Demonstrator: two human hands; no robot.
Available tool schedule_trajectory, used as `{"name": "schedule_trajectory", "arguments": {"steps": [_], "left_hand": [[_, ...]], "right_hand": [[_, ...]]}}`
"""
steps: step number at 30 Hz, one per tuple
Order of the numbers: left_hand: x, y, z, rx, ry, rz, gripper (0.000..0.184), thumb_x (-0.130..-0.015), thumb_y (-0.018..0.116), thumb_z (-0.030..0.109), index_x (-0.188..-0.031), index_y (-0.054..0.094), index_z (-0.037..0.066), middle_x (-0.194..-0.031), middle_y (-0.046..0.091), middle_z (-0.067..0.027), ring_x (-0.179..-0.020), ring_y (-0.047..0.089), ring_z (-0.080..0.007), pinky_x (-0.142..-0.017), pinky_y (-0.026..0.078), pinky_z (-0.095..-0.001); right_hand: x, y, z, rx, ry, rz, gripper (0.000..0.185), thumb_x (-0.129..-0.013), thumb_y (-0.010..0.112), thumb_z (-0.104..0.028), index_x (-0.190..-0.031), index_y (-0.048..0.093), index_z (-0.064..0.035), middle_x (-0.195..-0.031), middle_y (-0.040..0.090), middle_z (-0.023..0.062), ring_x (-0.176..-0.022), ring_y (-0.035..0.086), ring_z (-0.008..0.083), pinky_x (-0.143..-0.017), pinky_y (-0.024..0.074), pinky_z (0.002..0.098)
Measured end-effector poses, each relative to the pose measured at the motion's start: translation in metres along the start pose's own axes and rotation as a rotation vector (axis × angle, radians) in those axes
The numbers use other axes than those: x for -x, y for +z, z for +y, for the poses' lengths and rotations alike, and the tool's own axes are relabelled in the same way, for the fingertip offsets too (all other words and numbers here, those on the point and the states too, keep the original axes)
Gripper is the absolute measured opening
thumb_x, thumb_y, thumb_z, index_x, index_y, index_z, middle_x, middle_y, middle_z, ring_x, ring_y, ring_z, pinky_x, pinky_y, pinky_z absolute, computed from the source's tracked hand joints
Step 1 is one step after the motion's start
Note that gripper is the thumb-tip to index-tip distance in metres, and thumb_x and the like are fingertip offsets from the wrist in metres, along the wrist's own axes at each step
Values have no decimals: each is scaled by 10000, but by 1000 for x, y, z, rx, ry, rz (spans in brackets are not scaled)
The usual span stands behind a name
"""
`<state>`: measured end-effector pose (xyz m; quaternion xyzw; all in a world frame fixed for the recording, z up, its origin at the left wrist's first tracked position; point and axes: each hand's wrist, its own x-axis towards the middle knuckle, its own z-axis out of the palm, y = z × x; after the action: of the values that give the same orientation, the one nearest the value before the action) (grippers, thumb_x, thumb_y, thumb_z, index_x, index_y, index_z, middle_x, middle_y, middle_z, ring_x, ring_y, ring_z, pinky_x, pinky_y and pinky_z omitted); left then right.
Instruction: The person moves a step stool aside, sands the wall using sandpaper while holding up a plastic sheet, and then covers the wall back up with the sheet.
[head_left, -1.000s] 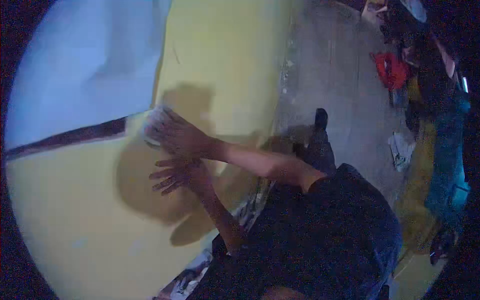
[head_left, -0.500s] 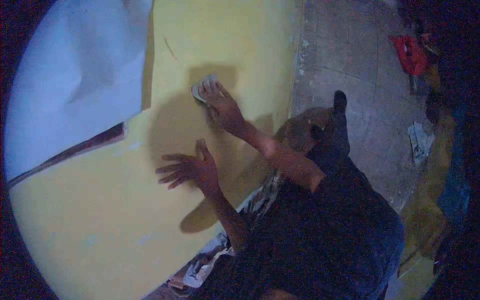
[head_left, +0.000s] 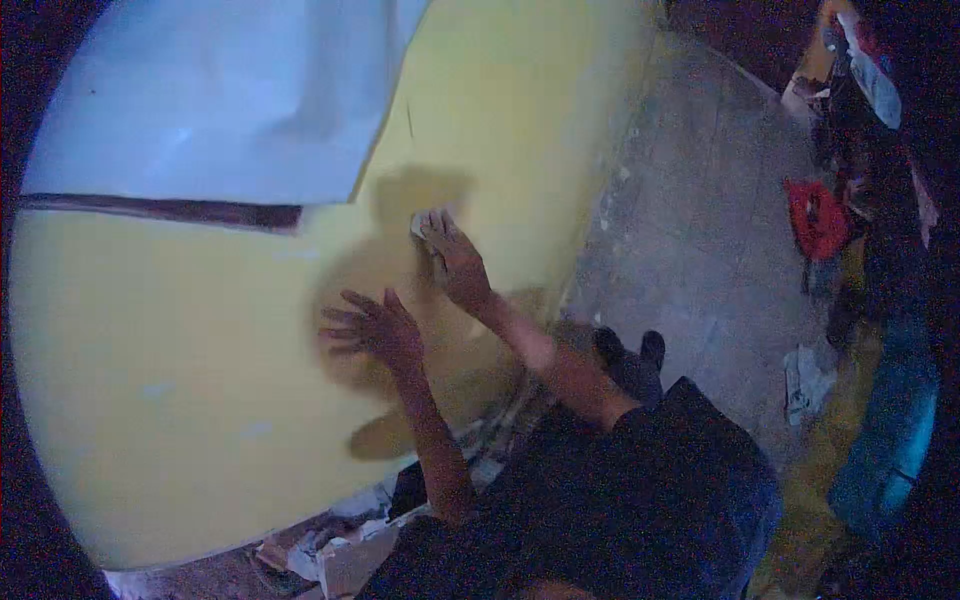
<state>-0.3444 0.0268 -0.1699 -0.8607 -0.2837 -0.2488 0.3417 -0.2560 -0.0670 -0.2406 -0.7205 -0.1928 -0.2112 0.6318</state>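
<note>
Nearest is one person's dark shirt (head_left: 590, 490), both bare forearms reaching out over a broad yellow surface (head_left: 200, 310). The left hand (head_left: 375, 330) has its fingers spread apart and seems to hold nothing; whether it touches the surface is hard to tell. The right hand (head_left: 455, 262) is closed on one small pale pad (head_left: 418, 226), partly covered by the fingers, at the yellow surface. Under the near edge, what looks like one pale box (head_left: 352, 562) is cut short by the shirt, its contents unreadable. Beyond the hands lie one white sheet (head_left: 230, 100), cut off by the view, and one dark strip (head_left: 200, 212). On the grey floor (head_left: 705, 210), one red item (head_left: 818, 220) is too blurred to name.
</note>
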Motion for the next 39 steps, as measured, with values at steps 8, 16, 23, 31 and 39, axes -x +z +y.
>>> {"name": "schedule_trajectory", "arguments": {"steps": [8,16,23,31,39], "left_hand": [[-33,-33,56,72,37,-36,803,-933,317,579,-1461,149,-3,-1463,21,-384,-1285,25,-660,-930,30,-797],[-31,-51,51,125,27,-75,697,-929,402,526,-1464,242,108,-1494,135,-291,-1326,119,-580,-989,79,-748],[-35,-16,41,214,76,-47,609,-913,476,449,-1453,302,228,-1512,243,-142,-1322,270,-462,-985,224,-688],[-48,-66,48,435,218,50,644,-904,493,442,-1468,263,233,-1507,248,-144,-1317,290,-429,-929,277,-667],[-63,-57,55,416,242,-140,682,-878,522,465,-1449,285,177,-1492,220,-186,-1285,279,-486,-890,302,-699]], "right_hand": [[-59,-67,3,3,57,6,422,-907,465,-49,-1328,458,-26,-1369,439,217,-1208,488,362,-966,440,440],[-85,-72,-20,-167,-57,139,459,-873,500,-8,-1328,456,-57,-1372,428,219,-1172,514,375,-942,473,394],[-153,-51,-121,-87,-304,180,545,-777,525,63,-1311,459,-21,-1344,461,221,-1264,426,381,-1068,343,449],[-106,-37,-28,29,111,210,407,-938,393,-81,-1338,428,-12,-1421,347,257,-1306,366,393,-1083,312,420],[-99,-30,-12,89,16,150,453,-927,424,-69,-1370,366,5,-1449,295,259,-1317,333,406,-1064,342,408]]}}
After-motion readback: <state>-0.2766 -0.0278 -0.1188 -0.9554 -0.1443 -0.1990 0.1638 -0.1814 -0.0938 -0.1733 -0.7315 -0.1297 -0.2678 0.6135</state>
